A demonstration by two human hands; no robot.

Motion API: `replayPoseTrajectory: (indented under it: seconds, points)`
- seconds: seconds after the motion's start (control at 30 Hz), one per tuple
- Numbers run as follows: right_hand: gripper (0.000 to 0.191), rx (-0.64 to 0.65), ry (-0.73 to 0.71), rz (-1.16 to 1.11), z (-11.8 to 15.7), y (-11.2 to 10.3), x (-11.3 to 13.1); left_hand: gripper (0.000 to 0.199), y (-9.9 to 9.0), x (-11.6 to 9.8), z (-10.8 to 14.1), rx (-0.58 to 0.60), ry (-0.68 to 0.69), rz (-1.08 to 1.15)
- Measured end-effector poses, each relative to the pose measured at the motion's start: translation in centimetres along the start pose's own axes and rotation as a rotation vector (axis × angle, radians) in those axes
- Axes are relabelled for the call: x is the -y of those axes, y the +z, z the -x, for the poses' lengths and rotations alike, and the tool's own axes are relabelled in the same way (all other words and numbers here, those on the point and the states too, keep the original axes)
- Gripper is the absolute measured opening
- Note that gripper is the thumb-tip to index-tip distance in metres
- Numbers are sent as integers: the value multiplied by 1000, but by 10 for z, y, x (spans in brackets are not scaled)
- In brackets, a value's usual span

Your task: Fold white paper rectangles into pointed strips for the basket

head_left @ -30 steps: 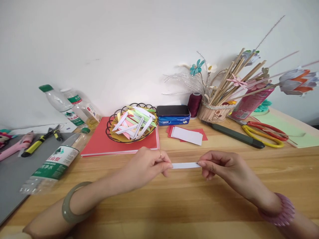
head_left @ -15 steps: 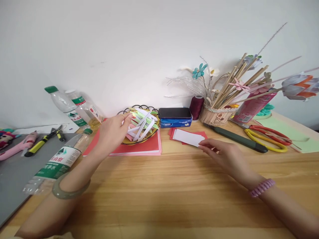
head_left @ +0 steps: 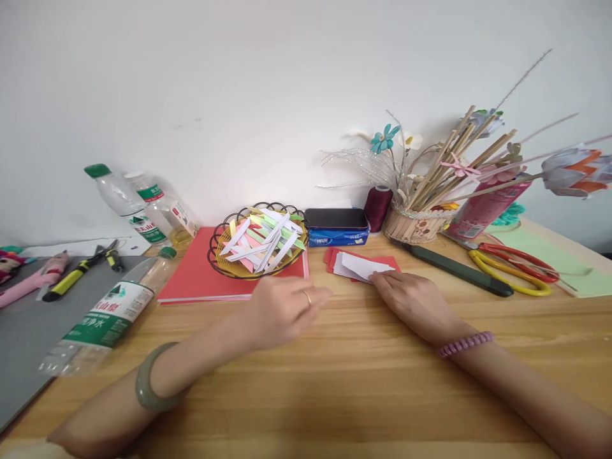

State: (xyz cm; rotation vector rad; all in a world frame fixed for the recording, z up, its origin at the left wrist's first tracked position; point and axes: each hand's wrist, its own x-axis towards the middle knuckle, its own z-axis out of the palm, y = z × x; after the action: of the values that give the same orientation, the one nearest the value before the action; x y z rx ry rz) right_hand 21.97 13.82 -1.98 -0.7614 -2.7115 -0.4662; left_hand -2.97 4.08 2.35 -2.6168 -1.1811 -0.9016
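Note:
My right hand [head_left: 411, 299] has its fingers closed at the right end of the white paper slips [head_left: 356, 264], which lie fanned on red slips [head_left: 392, 260]. My left hand [head_left: 287, 312], marked by a ring, hovers over the table in front of the basket; its fingers are bunched and blurred, and anything between them is hidden. Folded paper strips [head_left: 275, 239] in white, green, pink and yellow fill the round woven basket [head_left: 217, 255]. Under the basket lies a stack of red paper [head_left: 184, 274].
Plastic bottles [head_left: 112, 312] and pliers [head_left: 76, 274] are at the left. Behind the slips stand a blue packet [head_left: 337, 238] with a phone on top and a maroon thread spool [head_left: 377, 207]. A flower basket [head_left: 414, 223], a green-handled tool [head_left: 459, 271] and scissors [head_left: 514, 271] are at the right.
My left hand has moved from the basket toward the right and nearer to me. My right hand has shifted slightly left, and the white slips are more fanned out.

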Motion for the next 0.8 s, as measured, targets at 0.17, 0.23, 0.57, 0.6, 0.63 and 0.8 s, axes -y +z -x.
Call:
replayPoseTrajectory:
  seconds: [0.17,0.23,0.57,0.6,0.63,0.8]
  points:
    - [23,-127,29,47,7,-5,-1,24,16,-17,4,-26,167,-123]
    - [24,-176,18,49,10,-10,3,17,19,-21,4,-89,167,-161]
    - [25,-86,263,-9,8,-7,7,18,37,-27,12,3,165,-209]
    - [24,-72,314,-23,7,-5,4,19,39,-26,13,37,166,-197]
    - [23,-62,359,-43,7,-3,2,18,41,-26,14,71,164,-181]
    - [26,-70,477,-177,6,3,-6,18,48,-26,18,230,128,-105]
